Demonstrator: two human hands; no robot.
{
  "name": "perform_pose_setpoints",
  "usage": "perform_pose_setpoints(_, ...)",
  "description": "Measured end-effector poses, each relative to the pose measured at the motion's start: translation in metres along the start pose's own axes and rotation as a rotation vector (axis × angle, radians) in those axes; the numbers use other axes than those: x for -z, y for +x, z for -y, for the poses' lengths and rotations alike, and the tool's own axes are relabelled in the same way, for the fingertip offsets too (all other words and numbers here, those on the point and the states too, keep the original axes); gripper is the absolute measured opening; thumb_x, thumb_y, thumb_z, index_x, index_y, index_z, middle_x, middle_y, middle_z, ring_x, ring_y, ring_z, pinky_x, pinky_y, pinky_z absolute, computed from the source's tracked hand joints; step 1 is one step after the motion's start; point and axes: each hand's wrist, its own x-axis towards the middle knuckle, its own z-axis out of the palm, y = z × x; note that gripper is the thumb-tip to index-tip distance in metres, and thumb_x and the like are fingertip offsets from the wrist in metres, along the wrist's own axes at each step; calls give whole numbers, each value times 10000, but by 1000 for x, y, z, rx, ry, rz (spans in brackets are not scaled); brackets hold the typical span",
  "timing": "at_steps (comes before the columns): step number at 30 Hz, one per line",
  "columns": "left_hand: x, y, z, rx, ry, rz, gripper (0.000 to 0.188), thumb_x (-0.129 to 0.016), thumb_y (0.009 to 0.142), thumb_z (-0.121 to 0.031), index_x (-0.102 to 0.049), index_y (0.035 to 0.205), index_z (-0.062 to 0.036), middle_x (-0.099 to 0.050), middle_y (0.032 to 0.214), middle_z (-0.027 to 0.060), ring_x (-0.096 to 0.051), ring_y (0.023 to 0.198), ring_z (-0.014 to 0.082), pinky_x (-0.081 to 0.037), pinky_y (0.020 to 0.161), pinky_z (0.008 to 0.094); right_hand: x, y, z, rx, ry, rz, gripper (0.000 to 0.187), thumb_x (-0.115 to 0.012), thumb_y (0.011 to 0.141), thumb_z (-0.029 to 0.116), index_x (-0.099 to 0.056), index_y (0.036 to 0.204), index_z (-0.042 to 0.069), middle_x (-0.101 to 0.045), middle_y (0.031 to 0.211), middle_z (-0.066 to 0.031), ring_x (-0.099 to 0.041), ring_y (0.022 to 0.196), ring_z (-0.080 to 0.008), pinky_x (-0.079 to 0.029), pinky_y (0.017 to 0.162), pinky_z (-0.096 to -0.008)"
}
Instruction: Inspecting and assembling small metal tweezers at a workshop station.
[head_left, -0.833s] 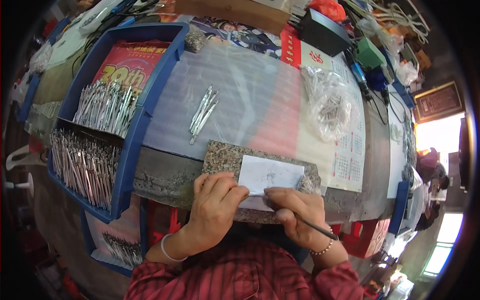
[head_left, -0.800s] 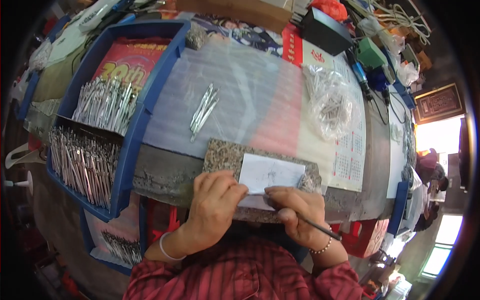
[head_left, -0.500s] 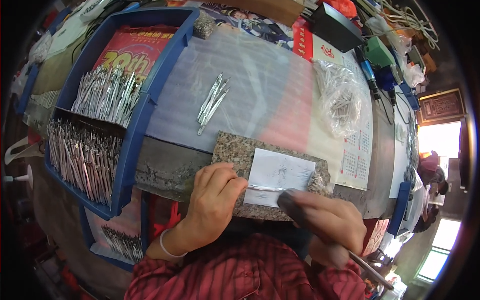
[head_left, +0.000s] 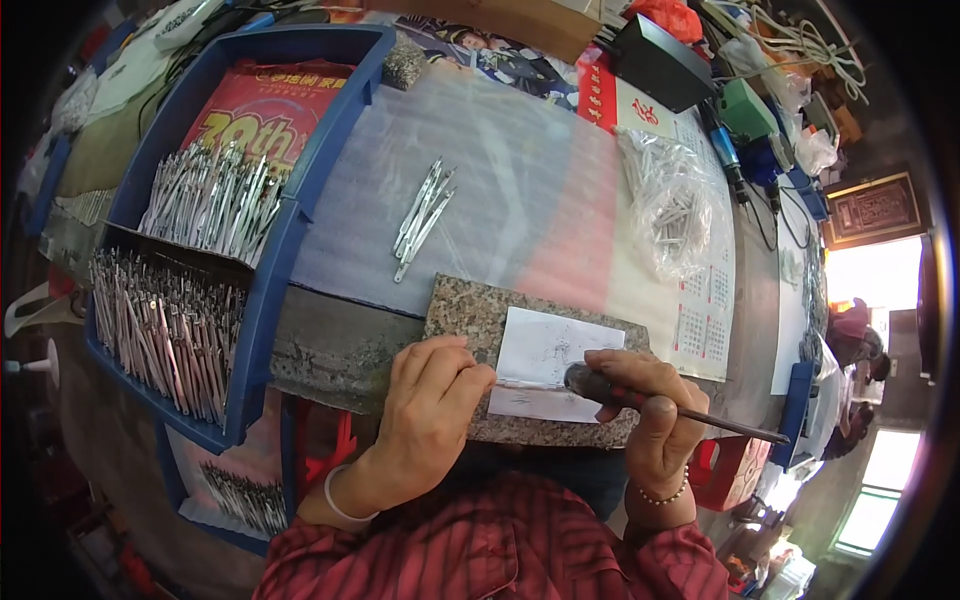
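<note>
My left hand [head_left: 430, 400] is closed, thumb and fingertips pinching one end of a slim silver metal piece [head_left: 535, 385]. The piece lies across a smudged white paper sheet [head_left: 540, 338] on a speckled granite slab [head_left: 465, 305]. My right hand [head_left: 665, 400] grips what looks like a screwdriver [head_left: 625, 393] by its dark handle. The handle's blunt end is over the metal piece's right part, while the long shaft points away to the right. Whether that end touches the piece is hard to tell. Several similar slim metal pieces [head_left: 423, 220] lie beyond the slab.
At left a blue tray [head_left: 270, 330] holds many slim metal pieces in two compartments; another blue tray [head_left: 190, 500] sits below. A clear plastic bag [head_left: 675, 205] of small pale pieces lies at right. Farther back are a black box [head_left: 660, 60] and cables [head_left: 810, 40].
My right hand, blurred before, has turned and shifted slightly up; the screwdriver's shaft now lies flatter and its blunt end is a little farther right. My left hand keeps its pinch.
</note>
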Motion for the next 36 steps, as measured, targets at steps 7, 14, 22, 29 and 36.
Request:
perform_pose_setpoints(7,0,1,-1,-6,-6,0,260,-720,656,30,-615,882,-43,-551,860,92,-577,923,312,-451,793,398,5,-16,13,115,-6,-287,237,-547,896,181,-628,990,-21,-685,942,-214,-693,736,-244,-547,595,-277)
perform_pose_setpoints(14,1,0,-2,-10,17,18,231,-703,666,35,-607,864,-37,-548,861,104,-573,927,323,-446,796,405,0,-5,-9,-82,-113,185,178,-552,920,183,-601,984,24,-655,847,-163,-646,684,-321,-520,594,-344)
perform_pose_setpoints(22,0,1,-4,-31,18,-4,226,-693,671,45,-600,864,-26,-545,873,116,-568,929,324,-446,798,402,9,-33,-8,-75,32,-21,384,-415,1006,296,-616,1013,-31,-671,833,-122,-622,575,-142,-502,573,-259)
perform_pose_setpoints(29,-2,0,-4,-28,20,-15,227,-695,670,40,-596,860,-35,-549,878,111,-570,927,318,-445,798,402,-1,-6,10,83,-5,82,327,-480,977,274,-603,985,-29,-666,963,-183,-678,680,-264,-542,618,-302)
perform_pose_setpoints(36,-1,-1,-3,-38,19,-25,241,-687,677,38,-600,885,-48,-550,877,102,-570,942,314,-441,815,397,-24,18,38,159,-282,226,257,-500,963,244,-614,928,16,-674,866,-164,-670,679,-296,-526,565,-341)
